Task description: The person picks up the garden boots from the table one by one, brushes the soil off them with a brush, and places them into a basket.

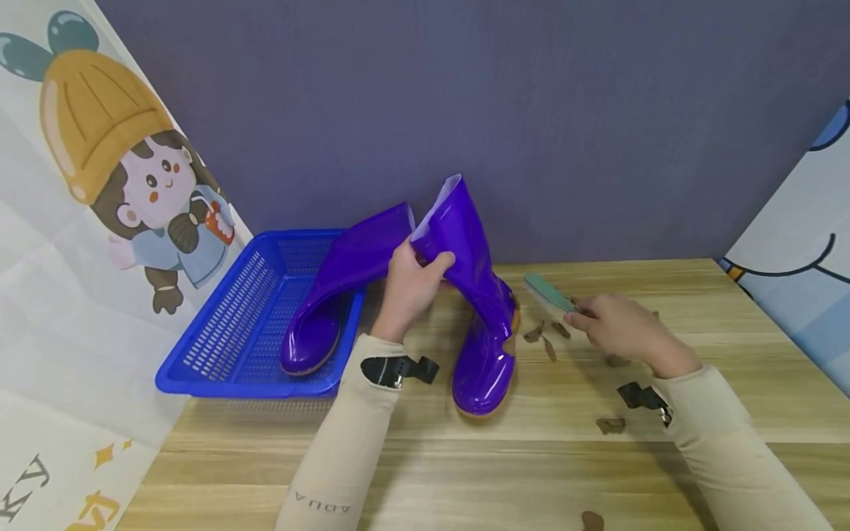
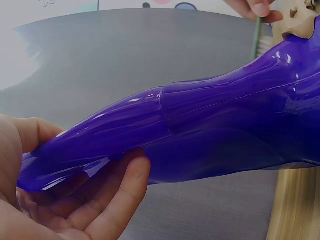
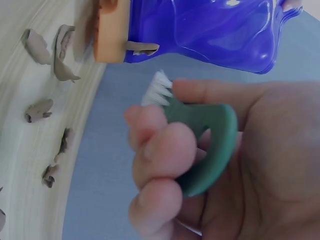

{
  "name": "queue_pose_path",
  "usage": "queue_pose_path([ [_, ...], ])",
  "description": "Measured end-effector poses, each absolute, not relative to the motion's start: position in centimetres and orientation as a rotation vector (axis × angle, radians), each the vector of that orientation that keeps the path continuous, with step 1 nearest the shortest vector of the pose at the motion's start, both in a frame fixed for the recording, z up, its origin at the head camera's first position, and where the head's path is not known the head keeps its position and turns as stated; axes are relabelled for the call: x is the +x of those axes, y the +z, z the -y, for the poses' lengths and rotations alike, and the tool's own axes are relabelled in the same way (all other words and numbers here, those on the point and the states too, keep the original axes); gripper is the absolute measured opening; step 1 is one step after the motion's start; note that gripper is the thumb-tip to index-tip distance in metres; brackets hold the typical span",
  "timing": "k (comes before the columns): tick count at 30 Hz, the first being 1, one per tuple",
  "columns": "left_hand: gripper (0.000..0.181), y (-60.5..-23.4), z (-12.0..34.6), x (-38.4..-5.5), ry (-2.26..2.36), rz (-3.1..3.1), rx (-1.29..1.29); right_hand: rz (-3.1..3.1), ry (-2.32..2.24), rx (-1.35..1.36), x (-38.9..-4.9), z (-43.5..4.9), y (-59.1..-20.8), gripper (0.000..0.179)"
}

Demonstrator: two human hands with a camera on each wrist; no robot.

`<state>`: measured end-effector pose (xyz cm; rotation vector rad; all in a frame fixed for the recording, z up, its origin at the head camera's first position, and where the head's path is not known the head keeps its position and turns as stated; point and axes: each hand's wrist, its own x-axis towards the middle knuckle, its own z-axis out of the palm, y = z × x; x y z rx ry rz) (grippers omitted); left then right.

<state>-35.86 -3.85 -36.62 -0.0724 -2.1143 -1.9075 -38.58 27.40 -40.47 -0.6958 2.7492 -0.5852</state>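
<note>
A purple rain boot [image 1: 479,369] stands on the wooden tabletop, its shaft leaning up and back. My left hand [image 1: 415,289] grips the rim of that shaft; in the left wrist view its fingers [image 2: 131,187] curl under the purple shaft. A brown flake [image 1: 509,345] clings near the heel and ankle of the boot. To the right, my right hand [image 1: 620,328] holds a green brush [image 1: 548,292] with white bristles [image 3: 158,90], fingers wrapped about its looped handle. The bristles are apart from the boot.
A second purple boot [image 1: 311,343] lies partly in a blue plastic basket [image 1: 246,389] at the left, its shaft over the basket's edge. Several brown flakes [image 1: 611,425] are scattered over the table [image 1: 505,472]. A grey wall [image 1: 531,133] rises behind.
</note>
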Motion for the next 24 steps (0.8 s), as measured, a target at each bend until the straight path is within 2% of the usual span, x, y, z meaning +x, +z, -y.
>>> queue_pose_path([
  [10, 0.034, -36.6, 3.9, -36.0, -1.9, 2.117, -0.063, -2.758, -0.616, -0.854, -38.0, -25.7, -41.1, 0.035],
  [17, 0.033, -36.6, 3.9, -36.0, -1.9, 2.131, -0.074, -2.735, -0.535, -0.753, -38.4, -26.0, -41.8, 0.035],
  [24, 0.034, -36.4, 3.9, -35.8, -1.907, 2.124, -0.065, -2.807, -0.451, -0.691, -38.9, -27.5, -41.4, 0.027],
])
